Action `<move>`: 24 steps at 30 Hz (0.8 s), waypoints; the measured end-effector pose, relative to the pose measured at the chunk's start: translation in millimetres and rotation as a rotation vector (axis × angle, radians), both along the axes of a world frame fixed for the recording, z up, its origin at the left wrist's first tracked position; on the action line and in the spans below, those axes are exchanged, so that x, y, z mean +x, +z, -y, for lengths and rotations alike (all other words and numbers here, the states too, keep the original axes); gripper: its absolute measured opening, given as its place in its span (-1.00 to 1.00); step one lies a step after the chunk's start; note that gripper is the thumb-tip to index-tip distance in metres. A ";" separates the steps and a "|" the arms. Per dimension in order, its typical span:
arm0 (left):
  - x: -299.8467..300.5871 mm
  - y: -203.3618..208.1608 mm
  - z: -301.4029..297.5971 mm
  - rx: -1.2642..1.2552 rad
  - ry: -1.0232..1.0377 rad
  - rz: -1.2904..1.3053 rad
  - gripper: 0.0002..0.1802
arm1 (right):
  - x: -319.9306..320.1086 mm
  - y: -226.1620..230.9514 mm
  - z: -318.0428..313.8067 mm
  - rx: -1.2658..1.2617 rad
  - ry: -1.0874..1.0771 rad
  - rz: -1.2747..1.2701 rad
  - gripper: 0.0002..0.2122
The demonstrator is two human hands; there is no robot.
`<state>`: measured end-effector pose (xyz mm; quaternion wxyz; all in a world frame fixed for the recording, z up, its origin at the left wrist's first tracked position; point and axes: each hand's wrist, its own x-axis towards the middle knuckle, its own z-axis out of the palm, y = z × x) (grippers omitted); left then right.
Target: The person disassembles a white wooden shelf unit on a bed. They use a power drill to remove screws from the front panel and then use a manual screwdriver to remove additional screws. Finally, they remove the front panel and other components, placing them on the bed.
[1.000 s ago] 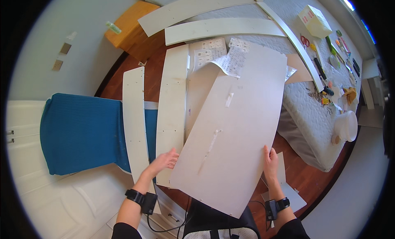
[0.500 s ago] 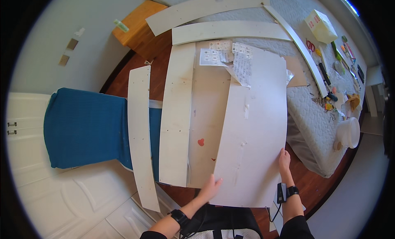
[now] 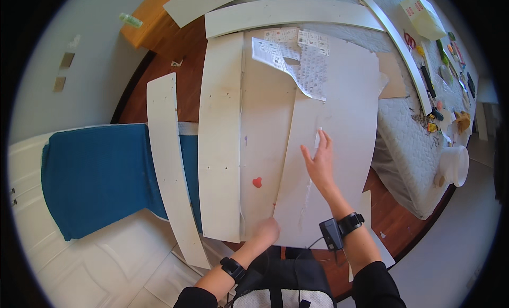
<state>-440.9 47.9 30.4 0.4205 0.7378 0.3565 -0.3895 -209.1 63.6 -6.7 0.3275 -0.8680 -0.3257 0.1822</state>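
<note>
A wide white panel (image 3: 347, 133) lies before me, overlapping a larger whitish board (image 3: 265, 143) with a red heart-shaped mark (image 3: 257, 182). Above the panel's middle, my right hand (image 3: 320, 162) is open, fingers apart and nothing in it. I cannot tell whether it touches the surface. My left hand (image 3: 266, 231) is blurred at the panel's near left corner, its fingers not distinguishable. Printed instruction sheets (image 3: 313, 77) lie across the far end, one with a lifted, curling edge. A long white board (image 3: 220, 143) with small holes runs along the left side.
Another narrow white board (image 3: 172, 165) rests across a blue-covered chair (image 3: 101, 180) at left. More boards (image 3: 297, 12) lie at the far side. On the mattress (image 3: 405, 154) at right are red-handled scissors (image 3: 409, 41), a white box (image 3: 422, 16), loose tools and a plastic tub (image 3: 452, 166).
My right hand has left the panel's right edge and moved inward over its middle. The left hand has shifted slightly. One sheet's edge has lifted, and the view has shifted.
</note>
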 end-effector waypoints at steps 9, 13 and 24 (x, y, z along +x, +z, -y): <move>-81.7 59.1 -28.6 -0.244 1.371 0.241 -0.66 | -57.8 94.5 62.3 0.076 0.005 -0.504 -0.62; -178.8 101.2 52.9 0.088 1.503 0.314 -0.52 | -56.8 139.6 120.6 -0.114 -0.043 -0.664 -0.76; -252.3 235.8 254.6 -0.303 2.254 1.098 -0.20 | -207.2 277.8 144.8 0.255 1.079 -0.294 -0.75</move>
